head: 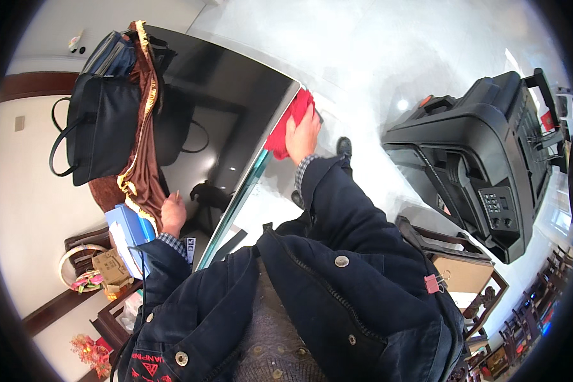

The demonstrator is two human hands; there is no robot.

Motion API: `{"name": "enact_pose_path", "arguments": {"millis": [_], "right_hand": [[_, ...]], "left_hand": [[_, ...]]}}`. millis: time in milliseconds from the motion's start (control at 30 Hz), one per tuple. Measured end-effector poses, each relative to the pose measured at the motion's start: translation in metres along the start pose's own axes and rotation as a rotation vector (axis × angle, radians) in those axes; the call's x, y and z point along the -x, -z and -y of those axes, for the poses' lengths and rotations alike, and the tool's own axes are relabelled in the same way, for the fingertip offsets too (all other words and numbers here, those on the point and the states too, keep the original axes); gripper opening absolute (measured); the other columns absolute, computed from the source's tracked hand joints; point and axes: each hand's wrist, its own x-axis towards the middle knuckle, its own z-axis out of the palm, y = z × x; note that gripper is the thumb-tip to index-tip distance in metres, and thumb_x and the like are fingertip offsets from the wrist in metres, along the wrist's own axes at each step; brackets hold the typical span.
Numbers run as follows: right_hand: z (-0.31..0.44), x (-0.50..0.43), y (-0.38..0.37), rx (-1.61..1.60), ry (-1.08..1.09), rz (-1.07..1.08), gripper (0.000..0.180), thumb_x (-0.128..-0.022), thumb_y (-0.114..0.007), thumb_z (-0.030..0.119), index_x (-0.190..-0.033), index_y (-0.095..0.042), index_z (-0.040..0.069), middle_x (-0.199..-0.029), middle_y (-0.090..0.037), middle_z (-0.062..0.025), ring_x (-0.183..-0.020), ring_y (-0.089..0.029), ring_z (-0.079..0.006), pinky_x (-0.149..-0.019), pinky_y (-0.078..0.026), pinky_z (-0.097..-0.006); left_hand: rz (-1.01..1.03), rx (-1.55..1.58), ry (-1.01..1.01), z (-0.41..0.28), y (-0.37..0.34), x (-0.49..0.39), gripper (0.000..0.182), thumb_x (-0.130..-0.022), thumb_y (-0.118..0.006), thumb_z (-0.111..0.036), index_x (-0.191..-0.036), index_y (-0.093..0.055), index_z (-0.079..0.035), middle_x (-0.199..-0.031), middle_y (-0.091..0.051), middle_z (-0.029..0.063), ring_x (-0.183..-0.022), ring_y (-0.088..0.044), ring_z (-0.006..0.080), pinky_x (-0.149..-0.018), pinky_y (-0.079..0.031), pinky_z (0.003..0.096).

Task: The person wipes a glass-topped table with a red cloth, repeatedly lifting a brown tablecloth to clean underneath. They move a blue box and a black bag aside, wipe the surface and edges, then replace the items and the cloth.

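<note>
My right hand (303, 135) presses a red cloth (286, 125) against the right edge of a glossy black panel (234, 79), which looks like a large television screen. On the panel's left side, my left hand (173, 213) is at a brown velvet cover (149, 186) with yellow fringe; fingers look curled, but whether they grip the velvet cannot be told. The cover lies bunched along the panel's left part. Beside it is a black handbag (107, 124), mirrored in the panel's dark surface. A teal glass-like strip (234, 205) runs along the panel's near right edge.
A large black wheeled speaker (482, 157) stands on the right. Blue boxes (129, 234), a small cardboard box (112, 267) and a flower basket (86, 281) are at the lower left. A dark wooden chair (487, 286) holding a cardboard box is behind my right elbow.
</note>
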Motion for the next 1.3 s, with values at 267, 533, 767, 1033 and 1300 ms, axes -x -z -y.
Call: {"name": "enact_pose_path", "arguments": {"millis": [267,533,767,1033,1300], "right_hand": [[-0.002,0.123,-0.039,-0.087,-0.028,0.080,0.071,-0.091,-0.065,0.025,-0.144,-0.034,-0.010,-0.128,-0.049,-0.0332,-0.117,-0.049,-0.0499,-0.103,-0.040,-0.0529],[-0.011,0.144,-0.048,-0.262,-0.273,0.288,0.066,-0.090,-0.068,0.030,-0.137,-0.041,-0.006,-0.118,-0.057,-0.0331,-0.111,-0.056,-0.0496,-0.098,-0.046,-0.0524],[-0.014,0.029,-0.019,-0.209,-0.061,-0.024,0.048,-0.090,-0.068,0.027,-0.125,-0.050,-0.001,-0.118,-0.059,-0.0271,-0.109,-0.057,-0.0469,-0.094,-0.047,-0.0522],[-0.015,-0.069,0.001,-0.252,-0.158,-0.158,0.043,-0.089,-0.069,0.028,-0.122,-0.056,0.003,-0.112,-0.062,-0.0253,-0.110,-0.057,-0.0466,-0.094,-0.048,-0.0510],[0.015,-0.144,0.029,0.129,-0.196,0.168,0.051,-0.083,-0.070,0.034,-0.126,-0.058,0.008,-0.122,-0.062,-0.0199,-0.112,-0.059,-0.0428,-0.091,-0.053,-0.0529]], "left_hand": [[0.027,0.043,-0.106,-0.018,-0.010,0.010,0.021,-0.097,-0.055,-0.019,-0.107,-0.063,-0.001,-0.099,-0.066,0.0301,-0.095,-0.064,0.0484,-0.082,-0.052,0.0545],[-0.076,0.073,-0.276,-0.065,-0.004,0.035,0.016,-0.093,-0.058,-0.012,-0.105,-0.065,-0.003,-0.100,-0.067,0.0240,-0.092,-0.065,0.0453,-0.080,-0.053,0.0537],[-0.095,0.117,-0.315,-0.118,-0.009,0.044,0.017,-0.094,-0.058,-0.013,-0.107,-0.064,-0.005,-0.102,-0.066,0.0230,-0.089,-0.065,0.0461,-0.077,-0.053,0.0544],[-0.045,0.042,-0.366,-0.157,-0.003,0.005,0.022,-0.103,-0.050,-0.019,-0.107,-0.061,-0.001,-0.101,-0.064,0.0245,-0.089,-0.063,0.0467,-0.076,-0.050,0.0548],[-0.013,0.054,-0.356,-0.212,0.005,-0.037,0.021,-0.102,-0.051,-0.019,-0.103,-0.056,0.002,-0.099,-0.063,0.0266,-0.092,-0.062,0.0474,-0.077,-0.048,0.0549]]}}
